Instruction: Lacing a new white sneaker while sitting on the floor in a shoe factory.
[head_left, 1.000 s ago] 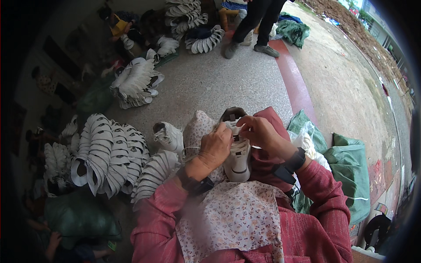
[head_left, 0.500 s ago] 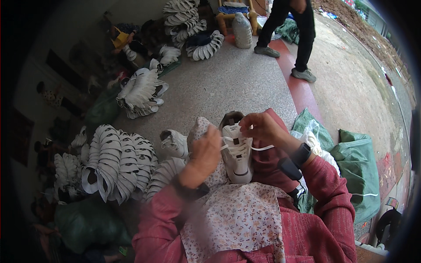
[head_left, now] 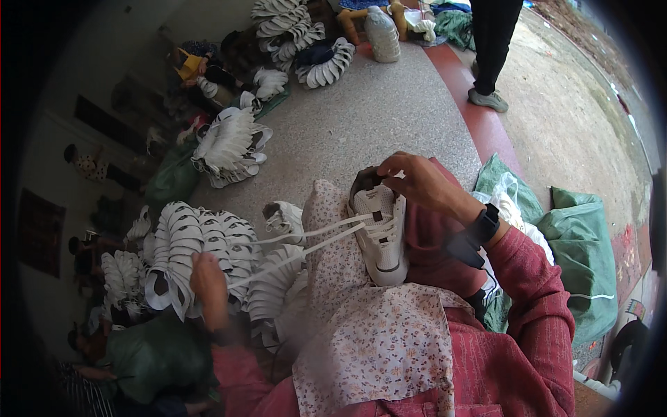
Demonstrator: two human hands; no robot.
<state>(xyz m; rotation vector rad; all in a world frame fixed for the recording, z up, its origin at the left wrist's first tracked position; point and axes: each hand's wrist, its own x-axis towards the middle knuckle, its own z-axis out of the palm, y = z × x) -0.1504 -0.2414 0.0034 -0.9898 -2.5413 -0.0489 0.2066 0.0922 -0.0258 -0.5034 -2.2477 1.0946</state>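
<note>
A white and beige sneaker (head_left: 385, 260) rests on my lap, between my floral-covered leg and my red-trousered leg, its toe toward me. From its eyelets two strands of white shoelace (head_left: 295, 256) run taut to the left. At their far end my left hand (head_left: 210, 283) is closed on them, over the stacked shoe parts. My right hand (head_left: 421, 182) pinches the sneaker's collar at the ankle opening, its fingertips partly hidden. A floral apron (head_left: 375, 340) covers my lap. Another white shoe (head_left: 283, 219) stands on the floor just left of my knee.
Rows of stacked white shoe uppers (head_left: 182, 254) fill the left side, with more piles (head_left: 233, 149) farther off. Green sacks (head_left: 580, 243) stand at my right. A large plastic bottle (head_left: 383, 35) and a walking person's leg (head_left: 492, 55) are at the far side.
My left hand has swung away from the sneaker to the left, drawing the lace strands out long. My right hand has shifted to the collar. The person in black trousers has stepped rightward.
</note>
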